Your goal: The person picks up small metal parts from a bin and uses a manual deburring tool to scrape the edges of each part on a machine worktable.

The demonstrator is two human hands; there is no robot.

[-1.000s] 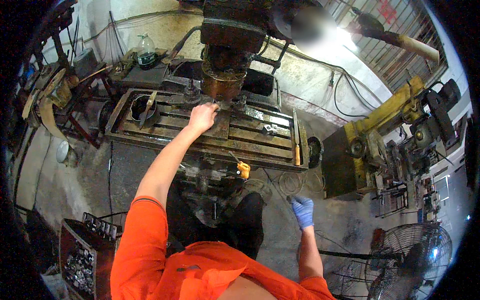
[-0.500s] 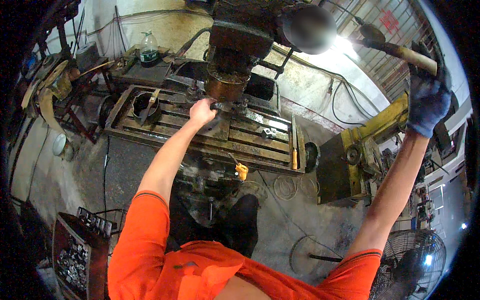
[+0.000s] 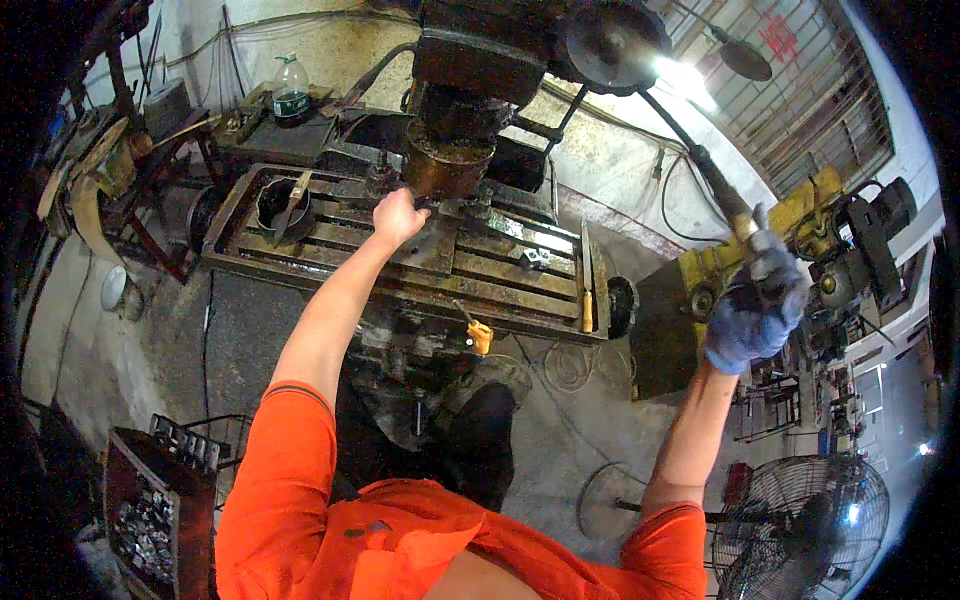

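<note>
My left hand (image 3: 400, 217), bare, is closed at the machine's slotted table (image 3: 385, 276), right beside the rusty round housing (image 3: 445, 165) below the machine head (image 3: 470, 70). What its fingers hold is too small and dark to make out. On the right, my right hand (image 3: 760, 300) wears a blue-grey glove and is wrapped round the end of the machine's long lever (image 3: 712, 180). The lever slopes down from a round dark hub (image 3: 610, 45). On the table lie a small metal block (image 3: 533, 260) and a file (image 3: 587, 290) with a yellow handle.
A dark pot (image 3: 272, 212) with a brush (image 3: 291, 208) in it stands at the table's left. A yellow-handled tool (image 3: 478, 336) hangs at the front edge. To the right are a yellow machine (image 3: 735, 240) and a fan (image 3: 810, 530); lower left, a bin of metal parts (image 3: 150, 535).
My right hand has pulled the lever's end downward and inward from its raised position at the upper right. My left hand stays by the round housing, almost unmoved.
</note>
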